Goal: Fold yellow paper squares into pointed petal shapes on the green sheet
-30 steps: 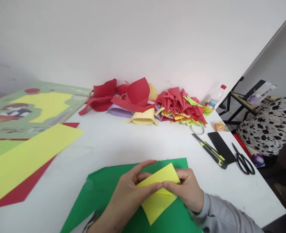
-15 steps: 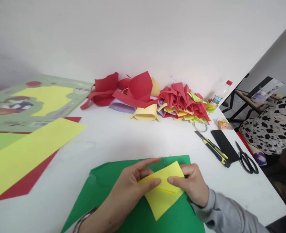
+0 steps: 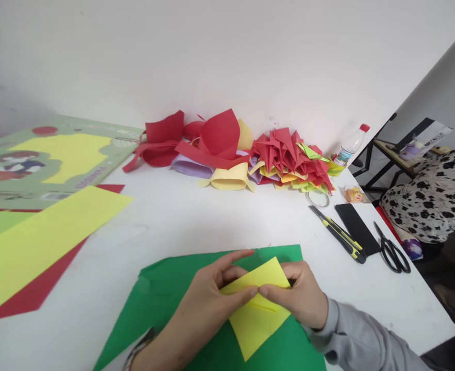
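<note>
A yellow paper piece (image 3: 256, 330) with a fold line across it is held over a green sheet (image 3: 161, 283) on the white table. My left hand (image 3: 215, 293) grips its left side, thumb on top and index finger stretched out above. On the right side, my right hand (image 3: 304, 293) pinches the same paper, thumb on top and fingers behind. Both thumb tips meet near the paper's middle, just above the crease. The fingers behind the paper are partly hidden.
Folded red, purple and yellow papers (image 3: 221, 136) lie along the wall beside a red paper pile (image 3: 285, 154). On the right are a bottle (image 3: 349, 148), a cutter (image 3: 339, 234), a black strip (image 3: 356, 229) and scissors (image 3: 391, 250). Yellow sheets (image 3: 57, 232) lie left. A person's patterned clothing (image 3: 436, 196) shows.
My right thumb has moved left along the paper until it meets my left thumb. The paper's lower corner has dropped slightly. The view has shifted a little.
</note>
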Demonstrator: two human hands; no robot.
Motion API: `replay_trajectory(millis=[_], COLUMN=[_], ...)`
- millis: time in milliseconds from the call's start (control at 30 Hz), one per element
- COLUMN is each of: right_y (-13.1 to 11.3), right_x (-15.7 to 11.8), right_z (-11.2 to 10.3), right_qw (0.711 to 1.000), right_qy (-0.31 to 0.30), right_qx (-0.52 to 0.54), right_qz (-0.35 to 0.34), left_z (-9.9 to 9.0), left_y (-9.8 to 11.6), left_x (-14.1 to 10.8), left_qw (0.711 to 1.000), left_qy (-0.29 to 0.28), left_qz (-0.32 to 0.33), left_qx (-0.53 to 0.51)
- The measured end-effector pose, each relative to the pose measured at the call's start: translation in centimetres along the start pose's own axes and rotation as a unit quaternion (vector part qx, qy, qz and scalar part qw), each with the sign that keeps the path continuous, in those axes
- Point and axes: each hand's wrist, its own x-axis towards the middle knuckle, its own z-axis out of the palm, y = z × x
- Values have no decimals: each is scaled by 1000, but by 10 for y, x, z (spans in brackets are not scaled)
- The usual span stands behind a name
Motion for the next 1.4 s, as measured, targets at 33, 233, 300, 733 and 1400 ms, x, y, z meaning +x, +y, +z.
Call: replay_trajectory(millis=[33, 233, 300, 733, 1400], right_y=[-1, -7, -7, -2, -1], right_x=[0, 2, 3, 7, 9], right_z=[-1, -5, -5, -11, -18], right_qw=[1000, 999, 999, 997, 993], right_qy=[4, 32, 32, 50, 71], right_qx=[5, 23, 26, 59, 77], right_qz=[4, 28, 27, 26, 48], left_z=[0, -6, -7, -15, -26], left_y=[2, 12, 12, 21, 19], left_x=[0, 2, 4, 4, 10], left_qw=[1000, 1000, 999, 998, 999], left_qy=[0, 16, 23, 42, 39], left_qz=[-3, -25, -29, -33, -5], left_qx=[-2, -2, 1, -21, -30])
